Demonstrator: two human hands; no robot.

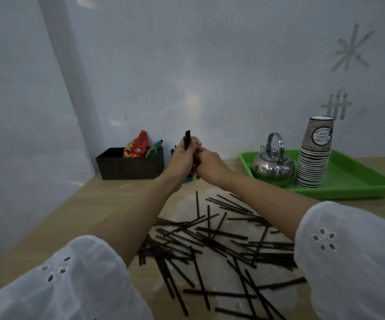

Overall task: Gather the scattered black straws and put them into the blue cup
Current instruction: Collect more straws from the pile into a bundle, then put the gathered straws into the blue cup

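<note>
My left hand (183,159) holds a small upright bundle of black straws (187,139), whose tips stick out above the fingers. My right hand (208,165) is pressed against the left, fingers curled around the lower part of the same bundle. The blue cup (172,151) is almost wholly hidden behind my hands; only slivers of blue show at the left wrist side and below it near the table. Many loose black straws (210,241) lie scattered on the wooden table (108,199) between my forearms and toward the front edge.
A dark box (130,166) with red and green packets stands at the back left against the wall. At the back right, a green tray (353,181) carries a steel kettle (272,167) and a tall stack of paper cups (315,153).
</note>
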